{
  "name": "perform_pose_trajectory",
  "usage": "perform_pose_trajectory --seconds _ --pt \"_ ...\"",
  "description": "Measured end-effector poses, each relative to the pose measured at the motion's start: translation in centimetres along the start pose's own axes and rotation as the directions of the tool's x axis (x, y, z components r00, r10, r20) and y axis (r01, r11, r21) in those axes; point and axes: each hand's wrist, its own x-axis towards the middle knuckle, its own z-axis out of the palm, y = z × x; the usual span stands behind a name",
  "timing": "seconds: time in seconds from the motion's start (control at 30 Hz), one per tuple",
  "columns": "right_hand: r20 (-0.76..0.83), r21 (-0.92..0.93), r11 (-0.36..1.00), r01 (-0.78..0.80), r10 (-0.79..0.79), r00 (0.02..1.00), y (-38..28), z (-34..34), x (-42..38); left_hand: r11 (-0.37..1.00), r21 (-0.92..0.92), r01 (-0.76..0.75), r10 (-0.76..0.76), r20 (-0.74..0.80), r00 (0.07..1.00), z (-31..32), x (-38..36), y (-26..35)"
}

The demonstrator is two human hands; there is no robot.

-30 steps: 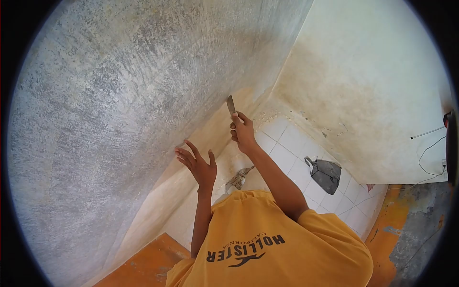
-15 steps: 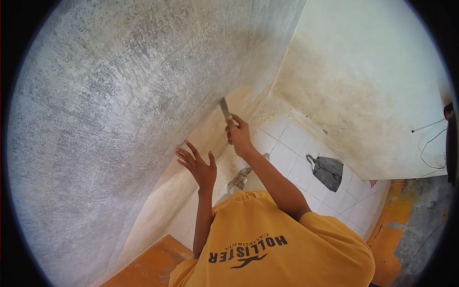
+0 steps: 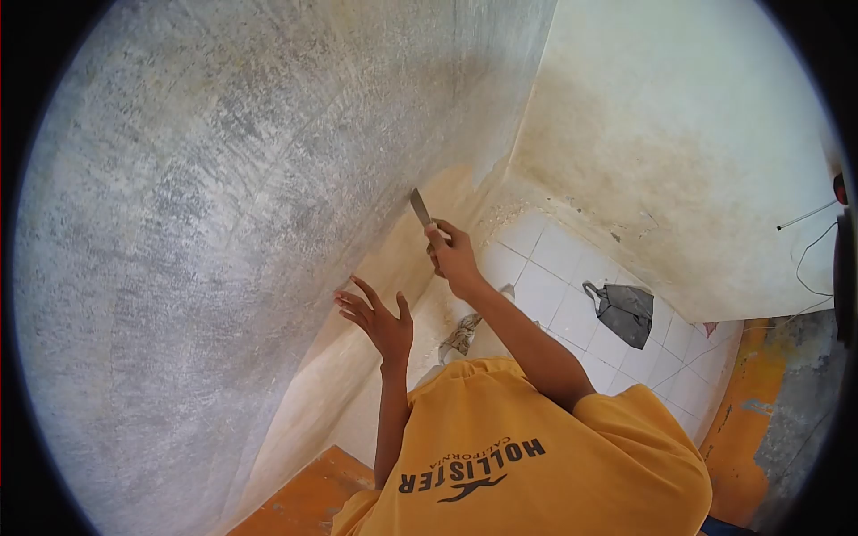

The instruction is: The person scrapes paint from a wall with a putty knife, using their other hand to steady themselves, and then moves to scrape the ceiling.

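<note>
My right hand [image 3: 456,259] is closed around the handle of a scraper [image 3: 420,206]. Its metal blade points up and left, the tip right at the grey, bared part of the wall [image 3: 206,223]. Beside the blade runs the edge of a cream-coloured coat [image 3: 438,201] that covers the lower wall. Lower and to the left, my left hand [image 3: 382,329] holds nothing. Its fingers are spread, with the fingertips at the wall along the border between grey and cream.
A dark grey bag [image 3: 626,314] lies on the white floor tiles [image 3: 559,290]. Crumpled patterned cloth [image 3: 460,338] is near my body. A stained wall [image 3: 670,161] meets the grey one at a corner, with crumbs along its foot. A thin cable [image 3: 802,268] hangs at right.
The whole view has shifted and turned slightly. The scraper blade stays near the same border on the wall, and my left hand remains spread at the wall.
</note>
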Motion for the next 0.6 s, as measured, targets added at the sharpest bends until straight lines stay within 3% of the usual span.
perform_pose_trajectory --seconds 0.17,0.3,0.33,0.43,0.53,0.6 --pt "-0.035 0.05 0.999 -0.018 0.019 0.999 0.4 -1.1 3.2 0.999 0.05 -0.002 0.002 0.004 1.0 0.7 0.3 -0.4" --pt "0.019 -0.06 0.997 -0.057 0.058 0.998 0.5 0.4 -0.1 0.997 0.082 -0.004 0.003 0.009 1.0 1.8 0.4 -1.0" --pt "-0.043 -0.012 0.999 -0.034 0.033 0.999 1.4 0.3 1.3 0.996 0.092 0.004 -0.006 0.017 1.0 1.9 0.3 -1.1" --pt "0.018 0.02 0.998 -0.053 0.053 0.998 1.3 -1.2 2.2 0.995 0.099 0.002 -0.007 0.051 0.999 1.6 0.3 -1.2" --pt "-0.07 -0.124 0.992 0.022 -0.031 0.997 2.2 0.9 0.5 0.996 0.086 0.005 -0.012 0.079 0.997 1.9 0.3 -1.4" --pt "-0.087 -0.106 0.994 0.019 -0.028 0.996 1.4 1.1 0.9 0.996 0.091 0.017 -0.026 0.094 0.995 2.0 0.4 -1.5"
